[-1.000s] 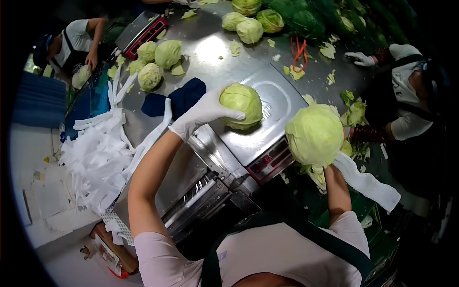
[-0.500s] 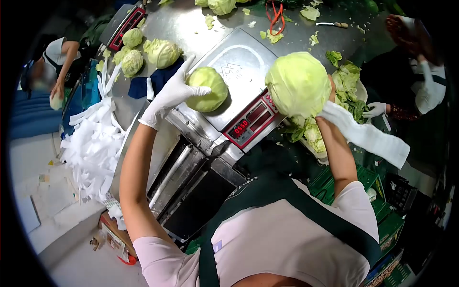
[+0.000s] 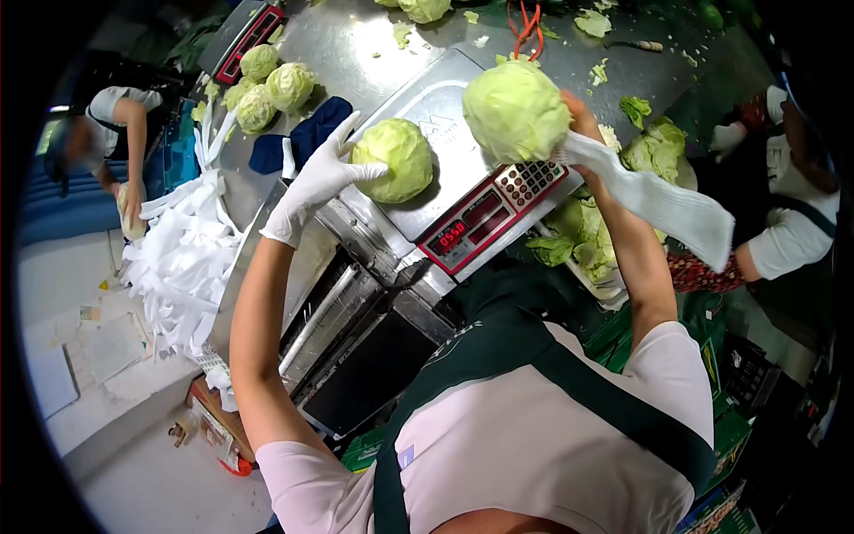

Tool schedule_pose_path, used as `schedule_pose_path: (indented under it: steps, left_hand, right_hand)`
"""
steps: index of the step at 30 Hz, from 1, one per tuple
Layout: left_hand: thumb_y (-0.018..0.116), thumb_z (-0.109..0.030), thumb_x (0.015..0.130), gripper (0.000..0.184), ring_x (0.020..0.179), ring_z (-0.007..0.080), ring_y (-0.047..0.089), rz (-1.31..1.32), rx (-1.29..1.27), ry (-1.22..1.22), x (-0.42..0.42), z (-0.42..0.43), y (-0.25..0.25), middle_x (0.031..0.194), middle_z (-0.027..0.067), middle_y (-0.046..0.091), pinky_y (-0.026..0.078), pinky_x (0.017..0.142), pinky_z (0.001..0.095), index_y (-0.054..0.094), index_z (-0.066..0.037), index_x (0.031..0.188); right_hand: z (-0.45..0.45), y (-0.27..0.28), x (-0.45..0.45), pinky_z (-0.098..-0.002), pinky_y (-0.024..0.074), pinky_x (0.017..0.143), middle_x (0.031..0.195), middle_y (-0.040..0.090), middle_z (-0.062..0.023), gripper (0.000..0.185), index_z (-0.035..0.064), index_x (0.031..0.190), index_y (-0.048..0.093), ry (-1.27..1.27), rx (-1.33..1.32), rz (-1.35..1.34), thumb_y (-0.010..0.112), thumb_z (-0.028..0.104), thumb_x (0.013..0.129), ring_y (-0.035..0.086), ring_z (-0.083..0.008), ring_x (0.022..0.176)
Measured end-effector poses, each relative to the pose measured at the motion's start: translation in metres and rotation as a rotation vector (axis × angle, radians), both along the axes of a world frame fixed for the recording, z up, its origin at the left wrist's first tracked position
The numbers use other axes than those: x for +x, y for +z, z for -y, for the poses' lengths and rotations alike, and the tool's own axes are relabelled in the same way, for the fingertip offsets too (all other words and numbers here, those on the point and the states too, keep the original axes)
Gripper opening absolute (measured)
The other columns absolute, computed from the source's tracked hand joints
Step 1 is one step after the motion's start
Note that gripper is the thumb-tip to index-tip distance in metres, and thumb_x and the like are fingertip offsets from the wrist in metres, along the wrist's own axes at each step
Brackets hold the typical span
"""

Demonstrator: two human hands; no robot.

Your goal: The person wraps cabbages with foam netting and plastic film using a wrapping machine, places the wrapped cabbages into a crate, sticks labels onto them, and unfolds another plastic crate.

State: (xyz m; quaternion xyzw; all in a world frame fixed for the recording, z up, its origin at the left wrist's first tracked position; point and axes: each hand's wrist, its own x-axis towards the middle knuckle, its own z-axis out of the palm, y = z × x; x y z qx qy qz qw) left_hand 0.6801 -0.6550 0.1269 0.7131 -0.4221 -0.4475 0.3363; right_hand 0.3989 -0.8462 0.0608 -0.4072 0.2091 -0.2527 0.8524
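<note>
Cabbage [image 3: 392,160] sits on the scale [image 3: 449,102], along its left edge, with red digits [image 3: 447,238] lit at the near edge. At its left side the white-gloved left hand [image 3: 318,183] is spread wide, thumb reaching to it; whether fingers press is unclear. The right hand [image 3: 580,117] holds a second cabbage [image 3: 516,109], seemingly raised over the right corner, the grip mostly hidden behind it. A white band [image 3: 649,198] trails across that wrist. For a steady reading, the gloved fingers are best lifted clear, and both second cabbage and band kept off the scale. Beyond the left corner, a dark blue cloth [image 3: 313,125] lies on the table [image 3: 360,49]; past it, clustered cabbages [image 3: 289,86]. Farther right lies a knife [image 3: 644,45].
</note>
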Motion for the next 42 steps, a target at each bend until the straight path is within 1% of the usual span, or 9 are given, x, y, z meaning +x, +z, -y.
schedule_pose_path:
  steps: [7, 13, 17, 22, 25, 27, 29, 35, 42]
  left_hand:
    - [0.081, -0.016, 0.063, 0.097, 0.115, 0.02, 0.044, 0.066, -0.011, -0.031, -0.004, -0.002, -0.001, 0.126, 0.0163, 0.043, 0.035, 0.096, 0.0276, 0.02, 0.004, 0.136]
    - [0.077, -0.025, 0.069, 0.086, 0.121, 0.023, 0.039, 0.145, -0.045, 0.046, 0.001, -0.01, 0.003, 0.134, 0.0192, 0.035, 0.033, 0.099, 0.0318, 0.027, -0.001, 0.135]
    - [0.073, -0.022, 0.073, 0.067, 0.121, 0.0229, 0.039, 0.032, -0.204, 0.098, 0.0, -0.011, 0.001, 0.132, 0.0116, 0.039, 0.034, 0.099, 0.0335, 0.041, -0.002, 0.127]
    - [0.068, -0.014, 0.076, 0.042, 0.115, 0.0195, 0.045, 0.384, -0.499, -0.023, -0.037, -0.025, 0.01, 0.126, 0.0115, 0.047, 0.034, 0.099, 0.0317, 0.055, -0.007, 0.116]
    - [0.065, -0.016, 0.078, 0.049, 0.114, 0.0208, 0.047, 0.015, -0.444, 0.024, -0.086, -0.028, 0.021, 0.122, 0.0124, 0.051, 0.036, 0.097, 0.0298, 0.048, -0.003, 0.122]
    - [0.064, -0.015, 0.079, 0.055, 0.112, 0.0175, 0.047, -0.127, -0.539, 0.05, -0.111, -0.02, 0.008, 0.121, 0.0114, 0.049, 0.035, 0.095, 0.0277, 0.04, 0.0, 0.127]
    - [0.061, -0.01, 0.082, 0.056, 0.105, 0.0116, 0.046, -0.556, -0.398, 0.043, -0.129, -0.02, 0.013, 0.118, 0.0061, 0.048, 0.037, 0.09, 0.0246, 0.035, 0.002, 0.131]
    - [0.059, -0.008, 0.084, 0.027, 0.081, 0.007, 0.054, -0.384, -0.422, 0.423, -0.144, -0.05, -0.02, 0.094, 0.0029, 0.06, 0.044, 0.075, 0.0204, 0.056, 0.002, 0.109]
    - [0.054, -0.018, 0.088, 0.024, 0.08, 0.012, 0.056, -1.06, -0.573, 0.562, -0.105, -0.1, 0.011, 0.094, 0.007, 0.059, 0.046, 0.074, 0.0245, 0.054, 0.0, 0.102]
  right_hand:
    - [0.039, -0.03, 0.043, -0.0298, 0.0412, 0.089, 0.118, 0.051, -0.0117, 0.062, 0.0024, 0.123, 0.046, 0.137, -0.08, -0.238, 0.06, 0.042, 0.077, 0.053, -0.0196, 0.104]
    - [0.032, -0.016, 0.051, -0.0332, 0.0411, 0.088, 0.112, 0.056, -0.0161, 0.065, -0.0011, 0.118, 0.049, 0.057, -0.747, -0.753, 0.066, 0.042, 0.072, 0.052, -0.0236, 0.106]
    - [0.022, -0.018, 0.047, -0.0287, 0.0433, 0.085, 0.109, 0.058, -0.0171, 0.061, -0.0013, 0.119, 0.048, -0.002, -0.729, -0.702, 0.068, 0.034, 0.074, 0.055, -0.0214, 0.101]
    - [-0.008, 0.033, 0.034, -0.0296, 0.0424, 0.087, 0.108, 0.059, -0.0175, 0.057, -0.0044, 0.117, 0.048, -0.041, -0.462, -0.349, 0.064, 0.033, 0.077, 0.056, -0.02, 0.1]
    - [-0.057, 0.075, 0.035, -0.027, 0.0416, 0.088, 0.103, 0.063, -0.012, 0.041, -0.0007, 0.113, 0.05, 0.051, -0.282, 0.033, 0.061, 0.023, 0.081, 0.057, -0.0139, 0.095]
    - [-0.091, 0.087, 0.044, -0.0244, 0.0457, 0.081, 0.108, 0.059, -0.0172, 0.041, -0.0002, 0.113, 0.048, 0.03, -0.436, -0.061, 0.057, 0.026, 0.084, 0.057, -0.0125, 0.093]
    - [-0.116, 0.074, 0.067, -0.0217, 0.0445, 0.076, 0.097, 0.062, -0.0132, 0.028, -0.0024, 0.104, 0.051, -0.213, -0.42, 0.026, 0.063, 0.01, 0.081, 0.056, -0.0109, 0.088]
    - [-0.128, 0.063, 0.076, -0.0209, 0.045, 0.061, 0.081, 0.06, -0.0073, 0.018, -0.0022, 0.088, 0.054, -0.415, -0.476, -0.113, 0.064, 0.011, 0.082, 0.056, -0.0074, 0.073]
    - [-0.129, 0.022, 0.029, -0.0209, 0.0416, 0.059, 0.078, 0.062, -0.001, 0.026, 0.0012, 0.095, 0.063, 0.589, -0.472, -0.213, 0.068, 0.013, 0.073, 0.053, -0.0071, 0.069]
